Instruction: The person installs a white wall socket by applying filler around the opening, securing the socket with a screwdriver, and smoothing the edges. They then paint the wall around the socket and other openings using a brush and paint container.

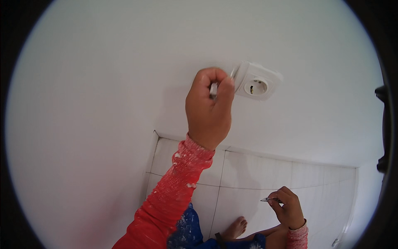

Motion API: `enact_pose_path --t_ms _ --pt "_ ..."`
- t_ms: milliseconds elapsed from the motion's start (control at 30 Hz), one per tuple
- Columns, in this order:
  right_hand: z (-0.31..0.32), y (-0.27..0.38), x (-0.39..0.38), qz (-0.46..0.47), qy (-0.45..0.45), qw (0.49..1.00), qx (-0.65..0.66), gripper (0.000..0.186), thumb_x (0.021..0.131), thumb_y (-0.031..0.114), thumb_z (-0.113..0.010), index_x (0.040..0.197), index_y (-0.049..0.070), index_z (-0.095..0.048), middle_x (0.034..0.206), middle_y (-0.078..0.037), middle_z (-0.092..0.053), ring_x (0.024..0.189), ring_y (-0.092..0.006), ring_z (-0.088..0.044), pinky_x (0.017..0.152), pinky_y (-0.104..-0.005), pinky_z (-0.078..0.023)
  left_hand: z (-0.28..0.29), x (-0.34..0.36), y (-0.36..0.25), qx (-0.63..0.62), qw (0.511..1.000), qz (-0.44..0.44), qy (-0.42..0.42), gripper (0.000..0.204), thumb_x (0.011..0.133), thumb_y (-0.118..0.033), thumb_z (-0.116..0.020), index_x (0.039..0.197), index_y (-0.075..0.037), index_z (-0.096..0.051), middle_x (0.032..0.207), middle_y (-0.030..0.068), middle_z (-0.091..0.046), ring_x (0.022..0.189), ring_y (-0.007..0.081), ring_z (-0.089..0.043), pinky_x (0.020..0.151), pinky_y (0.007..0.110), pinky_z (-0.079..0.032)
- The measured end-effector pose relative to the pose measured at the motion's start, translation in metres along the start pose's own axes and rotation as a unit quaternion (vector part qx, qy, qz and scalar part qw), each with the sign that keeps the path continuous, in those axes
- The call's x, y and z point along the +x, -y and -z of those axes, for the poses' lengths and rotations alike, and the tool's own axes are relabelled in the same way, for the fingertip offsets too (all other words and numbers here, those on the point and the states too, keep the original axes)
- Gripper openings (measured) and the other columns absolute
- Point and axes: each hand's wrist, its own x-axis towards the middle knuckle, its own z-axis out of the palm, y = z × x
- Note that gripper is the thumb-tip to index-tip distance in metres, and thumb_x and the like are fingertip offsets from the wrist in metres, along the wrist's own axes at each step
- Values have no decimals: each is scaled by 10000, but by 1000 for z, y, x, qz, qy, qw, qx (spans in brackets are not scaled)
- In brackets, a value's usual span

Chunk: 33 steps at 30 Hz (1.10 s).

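My left hand (209, 106) is closed on a small white piece (213, 89) at the left edge of a white wall plate (269, 81); whether it is attached to the plate I cannot tell. The plate carries a round socket (255, 86) with a small yellow-and-dark mark inside it. Lower right, my right hand (286, 209) pinches a small pointed metal blade (265, 199), away from the wall plate. Both red sleeves have white smears.
The white wall (103, 83) surrounds the plate, with a corner at the right. Below lies a pale tiled floor (244, 174), with a bare foot (237, 228) and my blue trousers (186, 226) marked with white smears.
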Motion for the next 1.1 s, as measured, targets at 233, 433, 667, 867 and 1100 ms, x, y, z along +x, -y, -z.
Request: enact_pose_path --t_ms 233,433,667,867,1100 --pt "25 28 -9 42 -27 999 -19 159 826 -59 -705 976 -6 -695 846 -111 -606 721 -245 -637 635 -321 -515 52 -165 52 -228 921 289 131 241 1057 -218 -358 875 -75 -426 697 57 -495 625 121 -474 586 277 -439" --pt "57 128 21 154 -127 970 -141 227 759 -77 -748 965 5 -701 825 -114 -623 743 -263 -583 653 -338 -485 95 -327 74 9 815 394 424 321 1005 -298 -426 831 -46 -523 689 142 -583 647 309 -583 642 403 -490" --pt "108 238 102 469 -187 710 -491 236 721 -52 -786 909 37 -676 864 -94 -601 875 -252 -599 712 -359 -486 93 -334 90 201 730 351 551 369 956 -386 -495 884 -56 -644 847 187 -676 818 403 -651 744 493 -508" --pt "113 270 132 497 -185 645 -551 217 772 -21 -764 948 67 -672 905 -75 -597 909 -247 -590 770 -375 -458 92 -332 91 225 704 402 541 363 929 -395 -508 934 -82 -691 930 156 -724 876 363 -690 798 472 -535" --pt "101 265 148 475 -190 646 -566 211 787 18 -765 954 116 -681 901 -38 -587 898 -217 -586 854 -375 -437 89 -330 102 254 686 427 532 376 926 -393 -490 969 -85 -701 944 164 -727 889 371 -693 807 481 -537"
